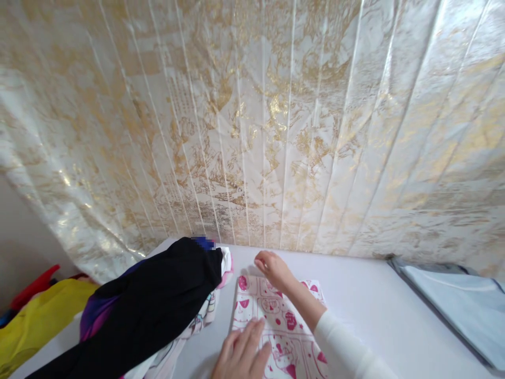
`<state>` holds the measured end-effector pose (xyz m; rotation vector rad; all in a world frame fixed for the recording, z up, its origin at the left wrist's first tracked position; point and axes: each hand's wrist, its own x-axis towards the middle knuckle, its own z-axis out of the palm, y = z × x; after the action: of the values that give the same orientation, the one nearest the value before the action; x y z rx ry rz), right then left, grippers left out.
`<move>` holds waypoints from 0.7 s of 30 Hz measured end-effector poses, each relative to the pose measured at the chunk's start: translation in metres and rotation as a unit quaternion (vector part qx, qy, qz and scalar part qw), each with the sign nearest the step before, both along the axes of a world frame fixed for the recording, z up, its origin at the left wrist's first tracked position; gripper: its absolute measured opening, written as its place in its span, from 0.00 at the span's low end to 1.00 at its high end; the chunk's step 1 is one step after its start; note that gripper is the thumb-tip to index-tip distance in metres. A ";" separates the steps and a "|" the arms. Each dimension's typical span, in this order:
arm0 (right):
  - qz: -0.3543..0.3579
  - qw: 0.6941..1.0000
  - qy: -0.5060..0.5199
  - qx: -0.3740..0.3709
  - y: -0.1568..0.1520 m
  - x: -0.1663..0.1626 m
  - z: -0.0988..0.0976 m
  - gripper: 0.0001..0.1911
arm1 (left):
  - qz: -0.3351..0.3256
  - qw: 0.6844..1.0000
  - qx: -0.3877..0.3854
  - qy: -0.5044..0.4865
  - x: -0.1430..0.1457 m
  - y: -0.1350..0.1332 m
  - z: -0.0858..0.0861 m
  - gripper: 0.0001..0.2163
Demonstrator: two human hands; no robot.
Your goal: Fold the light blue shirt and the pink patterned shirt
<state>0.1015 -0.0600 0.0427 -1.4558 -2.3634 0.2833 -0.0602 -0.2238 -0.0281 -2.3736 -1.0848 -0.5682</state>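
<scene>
A folded piece of white fabric (278, 329) with a pink cartoon print lies flat on the white surface in front of me. Whether it is a garment I cannot tell. My left hand (242, 352) rests on its near left part, palm down with the fingers stretched out. Over its far edge is my right hand (274, 269), fingers curled in and nothing visible in them. My right forearm, in a white sleeve, crosses the fabric and covers part of its right side.
To the left is a heap of clothes with a black garment (158, 300) on top and a yellow one (47, 316) beyond it. Folded light blue and grey clothes (453, 300) lie at right. A gold-patterned curtain (256, 131) hangs behind the white surface (355, 305).
</scene>
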 end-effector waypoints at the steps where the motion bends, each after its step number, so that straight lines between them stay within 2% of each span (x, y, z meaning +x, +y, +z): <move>1: -0.011 1.000 0.010 0.009 -0.004 0.016 0.005 0.12 | -0.033 0.999 -0.025 0.014 0.007 0.007 -0.001 0.13; 4: -0.049 0.998 0.026 0.027 -0.034 0.059 0.002 0.18 | -0.060 0.985 -0.159 0.035 0.027 0.028 -0.003 0.22; 6: -0.046 0.998 0.027 0.029 -0.064 0.077 -0.017 0.20 | -0.039 0.968 -0.247 0.032 0.035 0.037 -0.003 0.30; 8: -0.004 0.998 0.000 0.062 -0.094 0.085 -0.047 0.21 | -0.022 0.954 -0.298 0.023 0.040 0.041 -0.001 0.34; 9: 0.011 0.996 -0.030 0.081 -0.106 0.087 -0.063 0.23 | -0.014 0.950 -0.310 0.018 0.041 0.041 0.001 0.35; 11: -0.004 0.991 -0.074 0.112 -0.122 0.088 -0.089 0.29 | -0.003 0.947 -0.321 0.006 0.041 0.038 0.004 0.37; 13: -0.022 0.987 -0.097 0.129 -0.128 0.088 -0.104 0.33 | 0.002 0.946 -0.324 -0.004 0.040 0.035 0.008 0.36; 16: -0.041 0.985 -0.099 0.135 -0.126 0.089 -0.110 0.34 | 0.015 0.948 -0.318 -0.021 0.036 0.036 0.013 0.32; 21: -0.087 0.986 -0.095 0.108 -0.109 0.088 -0.100 0.35 | 0.067 0.953 -0.292 -0.047 0.034 0.049 0.016 0.31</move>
<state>0.1895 -0.1686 -0.0578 -1.6299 -2.3026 -0.1576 -0.0266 -0.1749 -0.0118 -2.7488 -1.6245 -0.3432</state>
